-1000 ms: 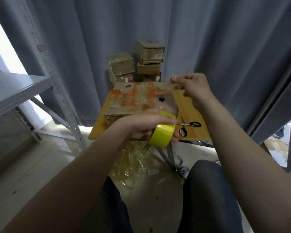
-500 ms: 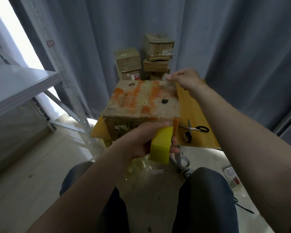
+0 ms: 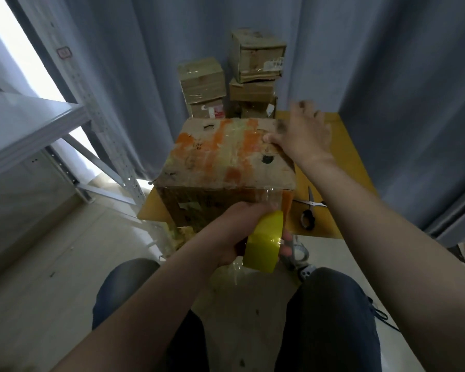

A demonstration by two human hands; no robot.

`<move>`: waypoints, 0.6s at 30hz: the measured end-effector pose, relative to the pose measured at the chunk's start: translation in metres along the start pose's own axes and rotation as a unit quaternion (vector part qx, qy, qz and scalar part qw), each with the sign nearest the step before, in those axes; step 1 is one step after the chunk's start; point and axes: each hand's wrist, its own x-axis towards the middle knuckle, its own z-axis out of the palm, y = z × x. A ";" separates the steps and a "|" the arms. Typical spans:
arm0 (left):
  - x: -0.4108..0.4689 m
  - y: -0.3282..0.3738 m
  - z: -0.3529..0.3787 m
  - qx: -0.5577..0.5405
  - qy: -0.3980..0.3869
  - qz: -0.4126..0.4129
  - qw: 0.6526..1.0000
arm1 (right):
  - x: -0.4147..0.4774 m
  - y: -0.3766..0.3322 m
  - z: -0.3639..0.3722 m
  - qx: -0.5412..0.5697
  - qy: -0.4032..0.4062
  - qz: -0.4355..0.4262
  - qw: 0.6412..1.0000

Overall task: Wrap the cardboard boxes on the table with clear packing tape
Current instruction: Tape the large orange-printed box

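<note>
Head view: a large, worn cardboard box with orange blotches (image 3: 226,157) stands on the near left part of a small yellow wooden table (image 3: 345,146), its top already glossy with clear tape. The left hand (image 3: 236,232) grips a roll of yellowish packing tape (image 3: 265,242) just below the box's near face, fingers curled round the roll. A clear strip runs from the roll up the right end of that face to the top edge. The right hand (image 3: 298,135), blurred, lies open with fingers spread on the far right corner of the box top. Black-handled scissors (image 3: 309,208) lie on the table just right of the box. Smaller taped cardboard boxes (image 3: 202,80) are stacked at the far end, against a grey curtain (image 3: 387,63). A grey metal shelf (image 3: 24,124) stands at left.
</note>
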 end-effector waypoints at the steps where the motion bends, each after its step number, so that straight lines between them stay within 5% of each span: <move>1: 0.001 -0.001 -0.001 0.007 -0.001 0.005 1.000 | -0.002 -0.005 -0.009 -0.011 -0.002 0.009 1.000; 5: 0.001 -0.003 -0.003 0.008 -0.008 0.020 1.000 | -0.022 -0.016 -0.034 0.023 -0.050 -0.059 0.997; 10: -0.002 0.004 0.001 -0.003 0.003 0.015 1.000 | -0.082 -0.038 -0.043 0.017 -0.360 -0.109 0.926; 18: 0.000 0.004 -0.003 0.022 -0.008 -0.007 1.000 | -0.081 -0.040 -0.014 -0.069 -0.290 -0.096 0.950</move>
